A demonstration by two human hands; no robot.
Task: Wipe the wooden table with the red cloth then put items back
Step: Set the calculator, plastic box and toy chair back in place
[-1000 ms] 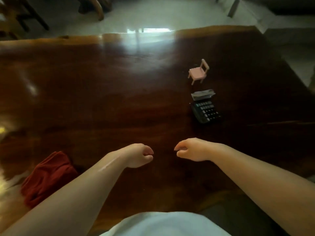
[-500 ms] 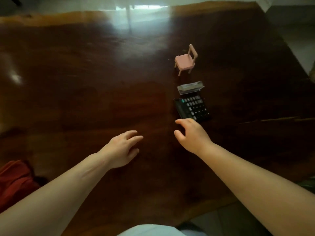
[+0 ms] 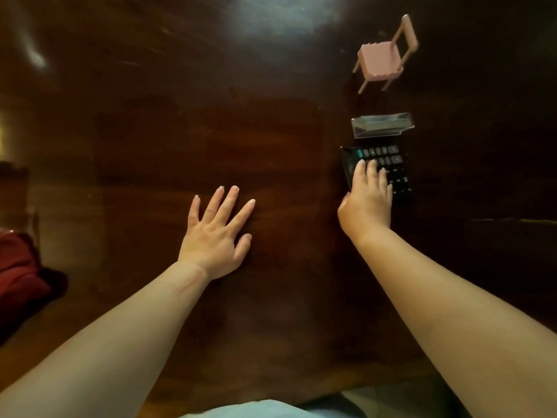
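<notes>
1. Calculator is what the right hand is on: fingers laid over the near keys, thumb down by its left edge, loosely curved and not closed round it, so I'd say it is touched but not lifted
2. By my reckoning this is the clearing step, or the putting back; the look of the table alone does not tell me whether it has been wiped
3. Left hand lies flat on the bare wooden table, fingers spread wide, holding nothing
4. Red cloth sits bunched at the far left edge of the table, well apart from both hands and only partly in view
5. Next move, as I judge it, calls for the thumb and fingers to close on the calculator's two sides before it is lifted or slid; the glossy top may let it skid
6. Count: one calculator, one clear plastic case just beyond it, one small pink toy chair upright farther back, one red cloth, two hands
7. Chair, case and calculator stand in a rough line, none touching that I can make out
</notes>
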